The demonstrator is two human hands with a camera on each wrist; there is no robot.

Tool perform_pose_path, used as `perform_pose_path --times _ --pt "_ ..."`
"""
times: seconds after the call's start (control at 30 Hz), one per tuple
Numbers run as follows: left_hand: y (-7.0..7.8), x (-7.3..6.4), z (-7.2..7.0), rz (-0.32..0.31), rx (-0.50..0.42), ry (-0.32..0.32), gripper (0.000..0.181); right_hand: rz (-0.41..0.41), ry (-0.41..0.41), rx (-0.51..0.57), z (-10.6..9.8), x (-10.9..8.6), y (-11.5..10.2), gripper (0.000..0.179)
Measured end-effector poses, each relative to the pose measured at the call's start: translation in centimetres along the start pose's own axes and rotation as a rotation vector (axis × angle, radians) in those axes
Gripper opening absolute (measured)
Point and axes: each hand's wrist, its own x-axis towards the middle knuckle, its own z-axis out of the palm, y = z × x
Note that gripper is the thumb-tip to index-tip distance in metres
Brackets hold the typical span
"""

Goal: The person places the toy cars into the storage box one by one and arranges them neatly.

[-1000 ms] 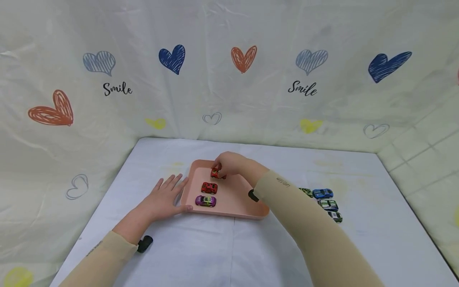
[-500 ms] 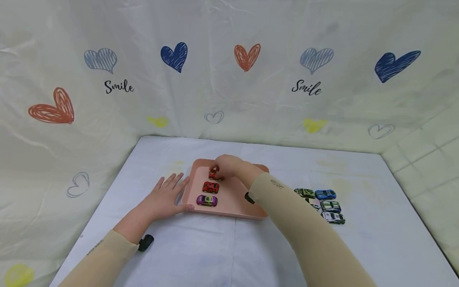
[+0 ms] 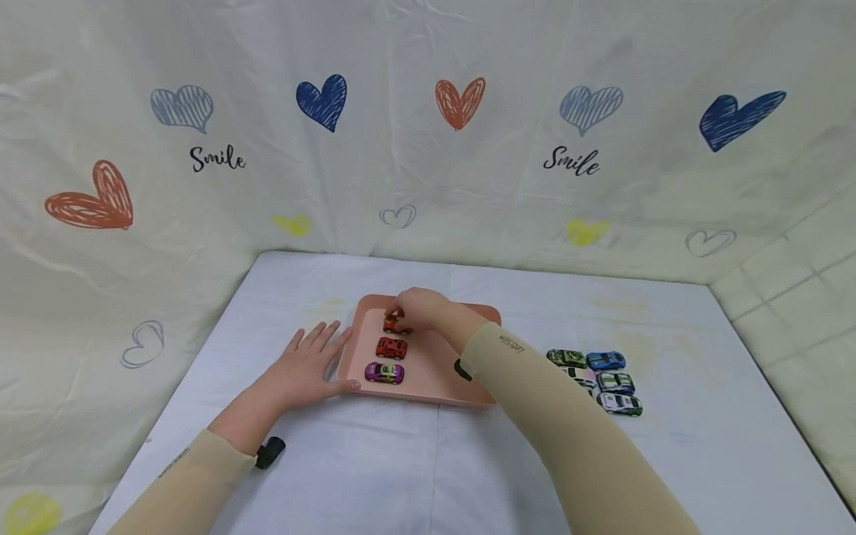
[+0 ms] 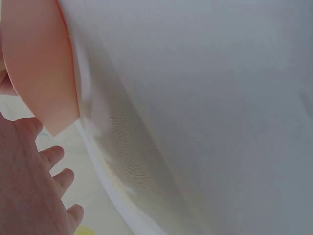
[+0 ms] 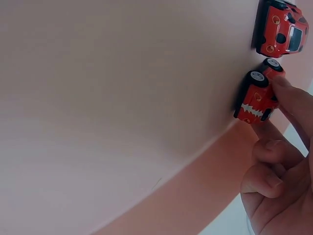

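Note:
My right hand [image 3: 420, 308] reaches over the pink tray [image 3: 441, 371] and pinches a red toy car [image 5: 257, 98] between thumb and fingers at the tray's back left. In the right wrist view its wheels face the tray floor. Just in front of it lies a red toy car with black spots [image 3: 391, 348], and nearer still a purple and yellow toy car [image 3: 384, 373], making a column. My left hand [image 3: 301, 371] is spread beside the tray's left wall, its thumb touching the front left corner; in the left wrist view the fingers [image 4: 63, 178] are splayed.
Right of the tray, several toy cars lie grouped on the white table [image 3: 702, 446], among them a blue car [image 3: 605, 360], a green camouflage car [image 3: 565, 358] and a white car [image 3: 620, 404]. My right sleeve [image 3: 535, 386] partly covers that group. A printed curtain [image 3: 495, 186] hangs behind the table.
My right hand has shifted slightly left with the red toy car, towards the tray's left wall. More of the grouped cars show beside the sleeve. My left hand stays in place.

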Motion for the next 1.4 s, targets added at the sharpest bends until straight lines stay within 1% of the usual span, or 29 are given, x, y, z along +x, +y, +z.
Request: perform_pose_path --times 0.23,0.33,0.57,0.8,0.97,1.1,1.23,1.4 --pt "0.0 -0.1 -0.2 0.004 -0.014 -0.005 0.109 0.002 0.028 0.024 -0.2 -0.3 0.2 0.039" --pt "0.3 -0.3 -0.5 0.001 -0.008 -0.006 0.108 0.004 0.030 0.048 -0.4 -0.5 0.2 0.039" --pt "0.2 -0.2 -0.5 -0.005 -0.007 -0.010 0.110 0.011 0.038 0.082 -0.7 -1.2 0.3 0.038" --pt "0.3 -0.2 -0.5 0.000 -0.007 -0.003 0.110 -0.024 0.079 0.087 -0.8 -2.1 0.6 0.037" --pt "0.3 -0.3 -0.5 0.003 -0.011 0.005 0.110 -0.044 0.108 0.116 -1.5 -3.4 0.6 0.035" --pt "0.3 -0.3 -0.4 0.008 0.001 0.016 0.109 -0.026 0.134 0.121 -2.1 -4.7 1.0 0.038" --pt "0.4 -0.3 -0.6 0.013 -0.005 0.027 0.108 0.001 0.142 0.119 -2.4 -6.1 1.9 0.040" --pt "0.7 -0.5 -0.8 -0.002 -0.005 0.016 0.107 0.013 0.156 0.088 -2.6 -7.9 3.3 0.039"
